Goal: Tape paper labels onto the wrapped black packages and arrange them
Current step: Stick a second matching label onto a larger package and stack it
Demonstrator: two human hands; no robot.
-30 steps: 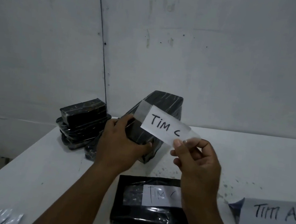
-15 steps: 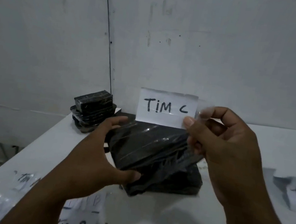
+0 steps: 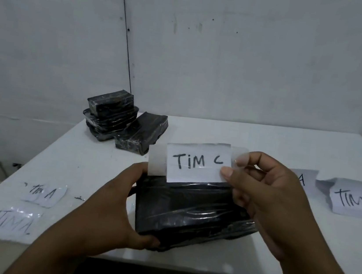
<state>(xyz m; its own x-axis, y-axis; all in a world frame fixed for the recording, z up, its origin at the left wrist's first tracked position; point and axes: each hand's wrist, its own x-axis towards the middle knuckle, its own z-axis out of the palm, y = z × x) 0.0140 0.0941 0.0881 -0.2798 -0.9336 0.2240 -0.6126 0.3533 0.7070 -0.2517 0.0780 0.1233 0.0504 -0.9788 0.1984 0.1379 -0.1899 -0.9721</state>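
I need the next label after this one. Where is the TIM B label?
In the head view the TIM B label lies on the table at the far right, beyond the right hand.

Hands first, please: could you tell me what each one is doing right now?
Left hand: grips the black package.
Right hand: pinches the "TIM C" label.

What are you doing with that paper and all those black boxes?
A person is labelling packages. The left hand holds a black package on the white table. The right hand pinches a "TIM C" label with tape on its ends above it, not yet stuck down. More packages are stacked behind.
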